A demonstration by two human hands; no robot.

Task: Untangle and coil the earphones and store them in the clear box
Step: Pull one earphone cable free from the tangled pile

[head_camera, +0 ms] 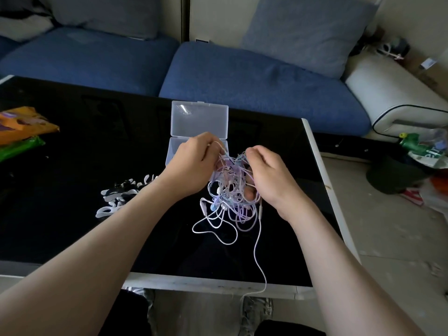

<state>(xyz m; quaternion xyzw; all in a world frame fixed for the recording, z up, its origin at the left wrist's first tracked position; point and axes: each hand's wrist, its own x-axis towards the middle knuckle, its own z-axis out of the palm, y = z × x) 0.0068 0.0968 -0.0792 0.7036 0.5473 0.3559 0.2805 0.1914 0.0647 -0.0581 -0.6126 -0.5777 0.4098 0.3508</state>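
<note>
Both hands, the left hand (194,163) and right hand (265,175), pinch with curled fingers a knotted tangle of pastel earphones (230,190) above the black worktop (72,190), before the open clear box (199,121).

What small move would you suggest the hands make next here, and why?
Probably draw the strand pinched by the left hand away while the right hand steadies the earphones: they are one tangled clump, and the clear box lies open behind.
</note>
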